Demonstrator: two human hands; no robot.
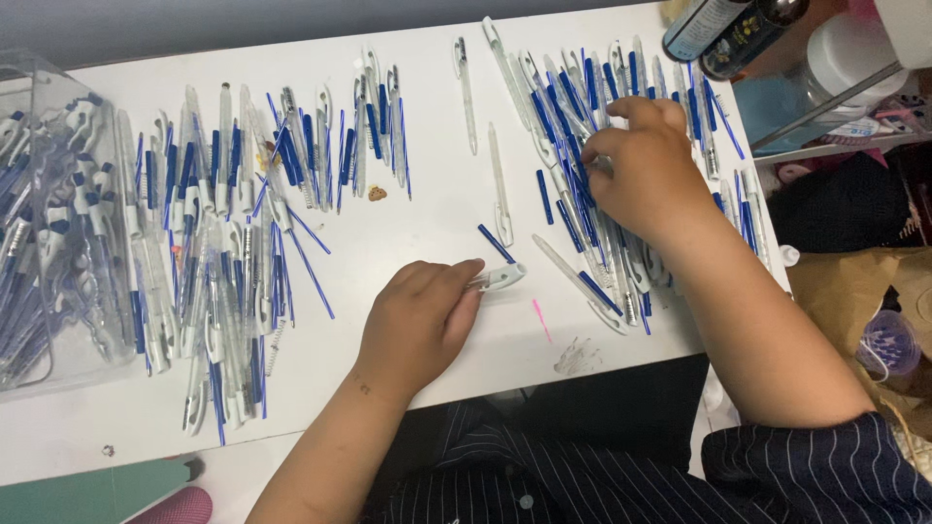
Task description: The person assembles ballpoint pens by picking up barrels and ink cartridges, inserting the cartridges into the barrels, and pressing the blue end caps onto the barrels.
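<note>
Head view: two hands over one white table (427, 209). Left hand (419, 322) near the front edge, thumb and fingers pinched on one white pen part (500, 278), blue tip poking out behind. Right hand (646, 170) buried in the right pile (582, 126), fingertips picking at blue refills, grip hidden; second pile (228, 243) left, too many to count, plus one clear bin (44, 223) of pens.

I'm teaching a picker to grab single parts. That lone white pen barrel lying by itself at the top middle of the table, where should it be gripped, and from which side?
Grip the white barrel at mid-length, pinching across its narrow width from straight above. It lies flat and runs nearly away from the person, with bare table on both long sides, so fingers likely fit left and right. Its clip end at the far tip looks bulkier, a poorer hold.
</note>
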